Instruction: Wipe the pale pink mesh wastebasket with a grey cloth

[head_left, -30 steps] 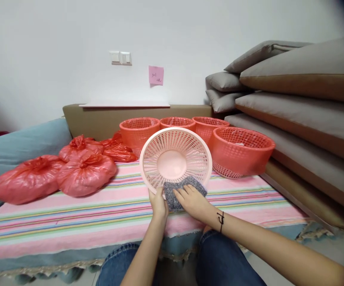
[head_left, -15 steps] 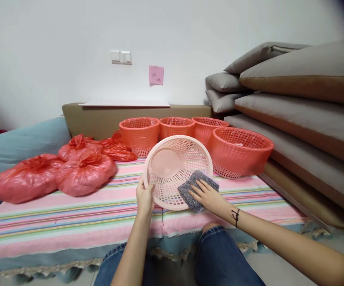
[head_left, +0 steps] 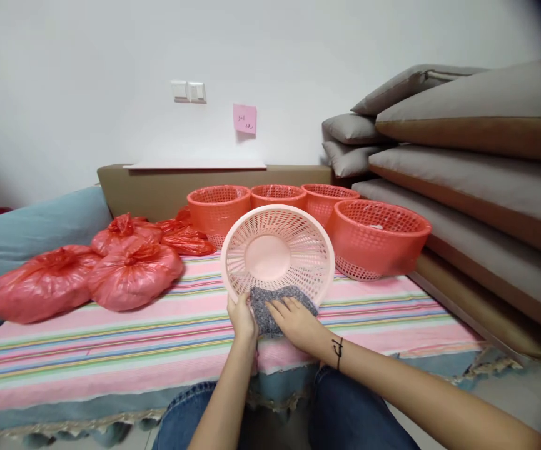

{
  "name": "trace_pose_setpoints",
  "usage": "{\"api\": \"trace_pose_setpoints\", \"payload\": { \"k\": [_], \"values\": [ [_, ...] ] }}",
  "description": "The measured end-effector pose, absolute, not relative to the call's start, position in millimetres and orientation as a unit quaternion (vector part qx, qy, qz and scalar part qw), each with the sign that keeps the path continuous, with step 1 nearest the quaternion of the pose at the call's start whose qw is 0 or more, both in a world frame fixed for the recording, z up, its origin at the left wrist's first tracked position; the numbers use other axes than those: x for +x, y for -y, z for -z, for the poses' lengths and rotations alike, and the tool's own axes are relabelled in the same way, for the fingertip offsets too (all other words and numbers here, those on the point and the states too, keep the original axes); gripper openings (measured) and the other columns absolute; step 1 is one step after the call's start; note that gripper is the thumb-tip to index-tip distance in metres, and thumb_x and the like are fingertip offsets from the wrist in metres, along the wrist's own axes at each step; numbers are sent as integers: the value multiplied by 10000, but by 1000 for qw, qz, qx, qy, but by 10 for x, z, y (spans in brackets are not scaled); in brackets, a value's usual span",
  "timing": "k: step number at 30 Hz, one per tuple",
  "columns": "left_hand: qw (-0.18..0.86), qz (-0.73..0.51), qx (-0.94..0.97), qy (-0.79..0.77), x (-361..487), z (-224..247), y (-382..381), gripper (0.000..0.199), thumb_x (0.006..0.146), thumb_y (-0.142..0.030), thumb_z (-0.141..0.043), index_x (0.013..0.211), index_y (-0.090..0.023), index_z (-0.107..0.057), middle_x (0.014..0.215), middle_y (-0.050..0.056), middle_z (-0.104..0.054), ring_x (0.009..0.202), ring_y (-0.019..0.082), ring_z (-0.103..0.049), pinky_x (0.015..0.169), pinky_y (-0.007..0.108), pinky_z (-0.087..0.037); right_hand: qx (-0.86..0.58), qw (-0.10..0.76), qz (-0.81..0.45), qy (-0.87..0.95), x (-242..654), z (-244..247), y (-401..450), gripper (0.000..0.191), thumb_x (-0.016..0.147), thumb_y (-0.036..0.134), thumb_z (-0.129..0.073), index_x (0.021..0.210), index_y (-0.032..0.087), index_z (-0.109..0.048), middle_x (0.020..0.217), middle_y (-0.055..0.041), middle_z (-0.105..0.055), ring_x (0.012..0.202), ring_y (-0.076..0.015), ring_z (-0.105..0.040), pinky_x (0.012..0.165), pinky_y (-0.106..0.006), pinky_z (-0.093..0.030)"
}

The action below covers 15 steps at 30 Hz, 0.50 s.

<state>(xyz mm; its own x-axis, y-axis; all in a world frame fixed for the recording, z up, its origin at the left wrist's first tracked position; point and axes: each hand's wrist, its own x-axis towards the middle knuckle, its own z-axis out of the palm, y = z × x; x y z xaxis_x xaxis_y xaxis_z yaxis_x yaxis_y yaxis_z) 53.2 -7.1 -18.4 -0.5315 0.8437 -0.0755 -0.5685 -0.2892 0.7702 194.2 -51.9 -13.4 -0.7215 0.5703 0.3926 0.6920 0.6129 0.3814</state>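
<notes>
A pale pink plastic basket (head_left: 267, 257) is tilted so that its slotted inside faces me. My left hand (head_left: 242, 319) grips its rim at the lower left, thumb on the inner side. Over the rim's near edge lies a grey cloth (head_left: 263, 314), pressed against the basket by my right hand (head_left: 298, 322). The fingers of that hand are bent over the cloth, and its left end comes close to my left thumb. Part of the near rim is hidden under the cloth.
Behind stand several red baskets, the nearest one (head_left: 383, 240) at the right. Tied red plastic bags (head_left: 134, 275) lie at the left on the striped cover (head_left: 157, 337). Grey cushions (head_left: 476, 181) are stacked at the right, and a pink note (head_left: 244, 119) sticks to the wall.
My right hand and the grey cloth have slid left along the near rim toward my left hand. The basket has turned to face me more, and my left hand has shifted slightly right.
</notes>
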Motion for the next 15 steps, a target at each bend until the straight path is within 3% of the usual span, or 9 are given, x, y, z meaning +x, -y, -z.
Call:
{"api": "trace_pose_setpoints", "payload": {
  "k": [7, 15],
  "values": [
    [442, -784, 242, -362, 286, -41, 70, 541, 580, -46, -605, 1084, -213, -711, 1218, 60, -707, 1163, 215, -642, 1045, 338, -460, -318, 79, 291, 899, 2724, 42, 398, 449, 928, 54, -477, 1368, 115, -544, 1289, -151, -656, 1199, -289, -591, 1056, -491, -448],
    [440, -787, 247, -355, 404, 66, 71, 543, 650, -136, -685, 1187, -220, -659, 1262, 63, -680, 1154, 199, -633, 1003, 307, -477, -311, 71, 303, 898, 2481, -63, 386, 385, 936, 63, -482, 1309, 96, -574, 1139, -154, -694, 1042, -271, -649, 988, -477, -487]
  ]
}}
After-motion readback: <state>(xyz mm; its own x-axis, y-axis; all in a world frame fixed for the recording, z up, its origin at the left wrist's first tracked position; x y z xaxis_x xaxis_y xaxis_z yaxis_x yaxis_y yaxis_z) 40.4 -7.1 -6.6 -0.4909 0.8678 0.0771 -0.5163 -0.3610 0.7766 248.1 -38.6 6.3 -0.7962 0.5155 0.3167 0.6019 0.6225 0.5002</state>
